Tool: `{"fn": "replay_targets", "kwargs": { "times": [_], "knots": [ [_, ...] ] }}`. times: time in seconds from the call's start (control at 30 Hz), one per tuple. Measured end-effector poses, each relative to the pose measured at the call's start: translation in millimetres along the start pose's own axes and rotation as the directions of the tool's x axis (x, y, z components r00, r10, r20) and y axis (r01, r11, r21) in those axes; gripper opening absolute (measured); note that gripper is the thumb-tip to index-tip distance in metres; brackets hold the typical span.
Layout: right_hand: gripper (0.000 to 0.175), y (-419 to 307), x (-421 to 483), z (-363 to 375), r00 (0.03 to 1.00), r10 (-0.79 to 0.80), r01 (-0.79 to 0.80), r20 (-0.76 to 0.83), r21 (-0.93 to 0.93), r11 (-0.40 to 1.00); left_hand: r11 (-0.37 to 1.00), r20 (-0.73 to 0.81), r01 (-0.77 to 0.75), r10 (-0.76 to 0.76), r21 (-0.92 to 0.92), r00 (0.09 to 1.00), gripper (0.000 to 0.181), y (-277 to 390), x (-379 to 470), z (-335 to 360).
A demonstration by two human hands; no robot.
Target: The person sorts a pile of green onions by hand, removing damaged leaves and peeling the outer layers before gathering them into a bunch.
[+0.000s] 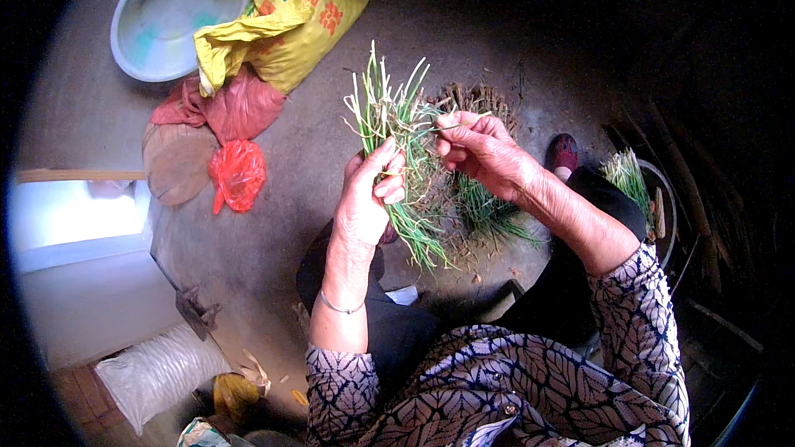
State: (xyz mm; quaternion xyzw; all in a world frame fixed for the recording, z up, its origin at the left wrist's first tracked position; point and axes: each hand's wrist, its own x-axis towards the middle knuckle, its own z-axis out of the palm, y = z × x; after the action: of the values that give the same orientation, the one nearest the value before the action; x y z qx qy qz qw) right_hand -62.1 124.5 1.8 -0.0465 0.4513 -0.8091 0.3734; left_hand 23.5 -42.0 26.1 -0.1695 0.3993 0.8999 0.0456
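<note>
A bunch of thin green chives or scallions [385, 99] is gripped in my left hand [369, 195], pale root ends up and green tips hanging below the fist. To its right, my right hand [481, 149] pinches a thin stalk between thumb and fingertips, close to the bunch's upper part. On the floor beneath and behind my hands lies a heap of the same greens [487, 205], with brown roots [478, 102] at its far end and loose trimmings around it.
A round container [667, 198] at the right holds pale-ended greens [627, 177]. Upper left are a plastic basin [180, 12], a yellow sack [304, 31], a reddish sack [242, 105], a round board [177, 161] and a red plastic bag [238, 175]. A white sack [164, 372] lies lower left.
</note>
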Motion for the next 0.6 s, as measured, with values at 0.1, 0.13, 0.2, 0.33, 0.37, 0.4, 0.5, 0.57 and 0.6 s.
{"fn": "replay_targets", "kwargs": {
  "times": [0.1,0.13,0.2,0.33,0.37,0.4,0.5,0.57,0.6],
  "knots": [
    [0.022,-2.9,-0.5,-1.0,0.998,-0.064,0.065,0.013,-0.114,0.991,0.995,-0.079,-0.072,0.077,0.066,0.994,0.012,0.9,0.2,-2.8],
    [0.021,-5.6,-1.9,-1.5,0.997,-0.077,0.079,0.022,-0.146,0.986,0.99,-0.113,-0.104,0.114,0.093,0.987,0.013,1.1,0.8,-3.4],
    [0.02,-7.5,0.3,-4.9,0.992,-0.121,0.113,-0.03,-0.202,0.973,0.97,-0.167,-0.155,0.187,0.187,0.968,0.014,2.6,1.5,-5.4],
    [0.015,-19.3,0.7,-11.0,0.977,-0.171,0.146,-0.124,-0.189,0.971,0.939,-0.247,-0.224,0.289,0.26,0.925,0.017,9.5,0.1,-10.2],
    [0.015,-22.9,1.0,-13.3,0.974,-0.179,0.155,-0.141,-0.169,0.973,0.937,-0.258,-0.238,0.304,0.257,0.917,0.017,11.9,-0.1,-13.2],
    [0.013,-27.3,0.2,-14.1,0.968,-0.178,0.144,-0.175,-0.188,0.972,0.94,-0.263,-0.26,0.314,0.222,0.912,0.017,14.6,1.1,-17.1],
    [0.012,-36.6,-1.6,-20.7,0.954,-0.21,0.185,-0.214,-0.132,0.974,0.903,-0.338,-0.386,0.428,0.187,0.838,0.018,23.7,1.6,-29.8],
    [0.015,-38.4,1.3,-37.1,0.965,-0.209,0.197,-0.159,-0.086,0.977,0.892,-0.364,-0.443,0.444,0.091,0.819,0.017,31.5,6.2,-43.8],
    [0.015,-39.3,0.5,-37.1,0.969,-0.204,0.197,-0.137,-0.064,0.978,0.883,-0.366,-0.464,0.455,0.07,0.811,0.016,35.5,5.2,-48.0]
  ]
}}
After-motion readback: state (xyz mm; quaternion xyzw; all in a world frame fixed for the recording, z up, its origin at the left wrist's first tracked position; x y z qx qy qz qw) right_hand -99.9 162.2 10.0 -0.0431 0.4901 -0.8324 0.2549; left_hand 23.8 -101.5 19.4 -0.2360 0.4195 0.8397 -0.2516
